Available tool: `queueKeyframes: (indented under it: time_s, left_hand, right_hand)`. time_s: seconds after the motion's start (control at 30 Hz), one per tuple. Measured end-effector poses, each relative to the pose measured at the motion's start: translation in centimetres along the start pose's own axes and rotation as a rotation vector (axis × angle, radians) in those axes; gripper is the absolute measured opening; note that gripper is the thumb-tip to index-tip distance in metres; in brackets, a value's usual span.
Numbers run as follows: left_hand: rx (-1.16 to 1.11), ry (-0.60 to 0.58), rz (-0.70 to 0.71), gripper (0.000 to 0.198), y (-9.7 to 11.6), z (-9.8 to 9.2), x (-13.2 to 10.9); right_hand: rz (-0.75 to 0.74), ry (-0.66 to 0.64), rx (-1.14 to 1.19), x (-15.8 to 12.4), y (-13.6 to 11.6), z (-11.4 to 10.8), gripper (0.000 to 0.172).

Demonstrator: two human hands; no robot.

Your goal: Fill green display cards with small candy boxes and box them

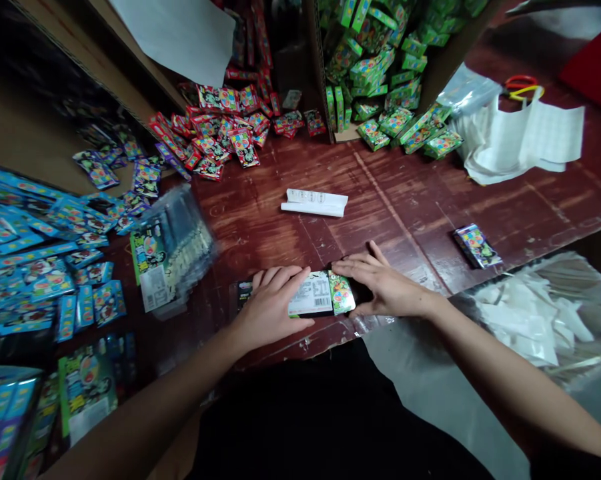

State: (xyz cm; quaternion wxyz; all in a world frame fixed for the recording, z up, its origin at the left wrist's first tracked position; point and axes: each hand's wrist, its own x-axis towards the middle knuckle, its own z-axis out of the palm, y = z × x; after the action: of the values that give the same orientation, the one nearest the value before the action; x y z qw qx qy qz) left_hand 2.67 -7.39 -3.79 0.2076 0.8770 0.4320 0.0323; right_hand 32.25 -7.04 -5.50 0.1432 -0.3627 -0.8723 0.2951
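Observation:
Near the front edge of the dark red table [410,200] lies a flat clear bag of small packets [316,295], with a white label and a green printed card showing. My left hand [271,308] rests on its left part, fingers laid over it and pressing down. My right hand [380,283] lies flat against its right end, fingers stretched out toward the left. Both hands touch the bag.
A stack of filled clear bags [173,250] sits to the left. Blue packets [35,260] cover the far left, red ones [220,130] the back, green ones [385,80] spill from a cardboard box. A white folded strip [314,202], a lone packet [477,245], label sheets [525,140] and a bag of white pieces [530,313] lie around.

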Motion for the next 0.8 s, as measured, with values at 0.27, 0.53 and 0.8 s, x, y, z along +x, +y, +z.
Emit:
queueKeyframes:
  time_s: [0.27, 0.53, 0.8]
  left_hand:
    - [-0.007, 0.059, -0.045, 0.088, 0.0, -0.6, -0.6]
    - [-0.045, 0.168, -0.116, 0.089, 1.2, -0.5, -0.2]
    - [-0.547, 0.438, -0.477, 0.091, 1.8, 0.0, 1.2]
  right_hand:
    - [0.045, 0.04, -0.017, 0.8, -0.2, -2.1, 0.083]
    - [-0.018, -0.027, 0.059, 1.9, -1.6, -1.0, 0.096]
    - [0.242, 0.407, 0.644, 6.0, -3.0, 1.6, 0.052]
